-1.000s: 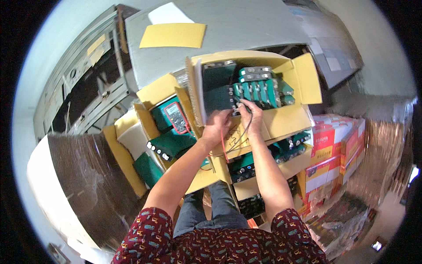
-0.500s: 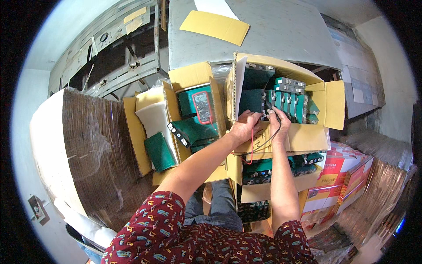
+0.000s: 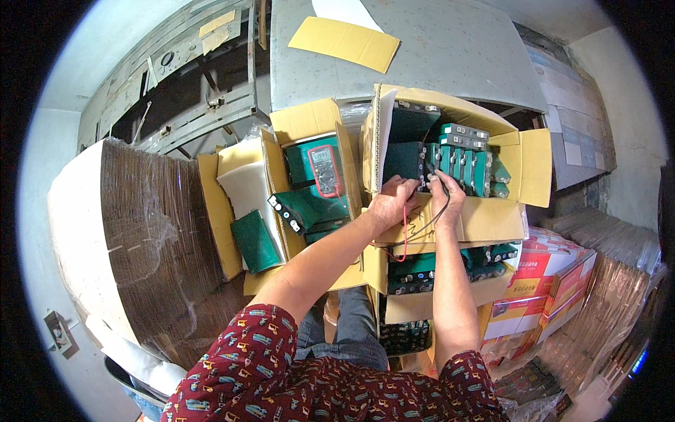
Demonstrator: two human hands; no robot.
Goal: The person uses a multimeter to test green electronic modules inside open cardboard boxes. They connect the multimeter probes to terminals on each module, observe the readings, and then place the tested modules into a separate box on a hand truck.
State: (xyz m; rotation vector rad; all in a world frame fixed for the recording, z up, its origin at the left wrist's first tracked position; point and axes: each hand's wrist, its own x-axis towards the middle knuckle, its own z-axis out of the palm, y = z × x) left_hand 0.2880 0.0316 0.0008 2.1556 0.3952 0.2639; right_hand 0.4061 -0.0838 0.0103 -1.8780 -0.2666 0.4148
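Observation:
My left hand has its fingers closed at the terminals of green battery cells in an open cardboard box; a red lead runs from it, probably from a probe hidden in my fingers. My right hand, just right of it, pinches a black probe against the cell terminals, its black lead hanging down. Left of this box, a red-rimmed multimeter lies on green cells in a second box; its display shows figures.
Another box of green cells sits below. Wrapped cardboard stacks stand at left and far right, near red-and-white cartons. A grey slab with a yellow cardboard sheet and a metal frame lie beyond.
The view has shifted since a second ago, putting boxes and hands farther right in the picture. My hands stay at the terminals with little change over the last half second.

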